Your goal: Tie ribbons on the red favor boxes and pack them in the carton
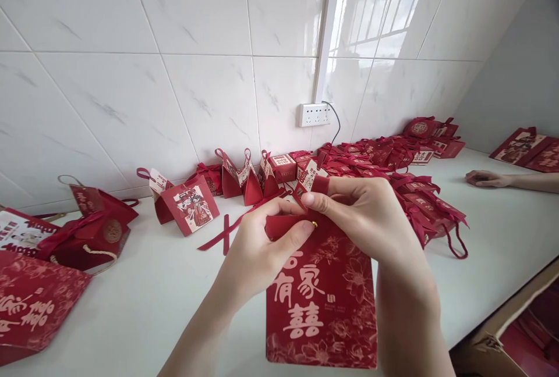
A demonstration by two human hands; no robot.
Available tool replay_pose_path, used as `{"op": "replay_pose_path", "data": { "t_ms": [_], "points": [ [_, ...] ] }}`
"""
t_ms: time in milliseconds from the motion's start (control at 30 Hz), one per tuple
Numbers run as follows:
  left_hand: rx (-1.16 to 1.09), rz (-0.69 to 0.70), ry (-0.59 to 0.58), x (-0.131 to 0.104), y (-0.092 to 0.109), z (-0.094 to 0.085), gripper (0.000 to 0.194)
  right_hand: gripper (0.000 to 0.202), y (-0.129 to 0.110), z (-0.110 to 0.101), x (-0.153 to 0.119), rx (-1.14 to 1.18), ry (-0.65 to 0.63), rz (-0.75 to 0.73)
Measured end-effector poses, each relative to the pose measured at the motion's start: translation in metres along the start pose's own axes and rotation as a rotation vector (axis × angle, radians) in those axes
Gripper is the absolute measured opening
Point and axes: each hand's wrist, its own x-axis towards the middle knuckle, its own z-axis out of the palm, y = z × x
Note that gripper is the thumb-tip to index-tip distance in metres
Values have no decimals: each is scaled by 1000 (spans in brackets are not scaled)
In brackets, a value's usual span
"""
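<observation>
A red box with white characters and pale flowers (323,307) is held upright in front of me. My left hand (266,249) pinches its upper left part, with the thumb beside a small gold fastener (314,223). Fingers of my right hand (364,214) close on the top of the same box, near a red strip and a printed cream flap (311,174) that sticks up there. The fingertips behind the box are partly hidden.
Folded red boxes (194,205) and a loose ribbon (226,234) lie behind on the white table (152,284). Many ribboned boxes (371,156) line the wall. More stand at left. Another person's hand (487,178) rests at right, above an open carton (502,330).
</observation>
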Motion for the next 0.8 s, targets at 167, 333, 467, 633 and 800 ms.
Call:
{"op": "replay_pose_path", "data": {
  "t_ms": [167,333,467,633,800],
  "points": [
    [125,122,84,-7,3,5,3,42,2,1,-1,-25,22,-96],
    [592,655,536,-28,6,34,12,37,9,8,5,-57,206,-167],
    [629,739,544,-36,9,43,16,41,8,11,7,84,178,-225],
    [647,694,628,-29,6,32,16,47,-4,6,-13,-116,436,-208],
    [701,677,672,-28,7,33,22,60,-16,8,-36,-354,92,-74]
  ]
}}
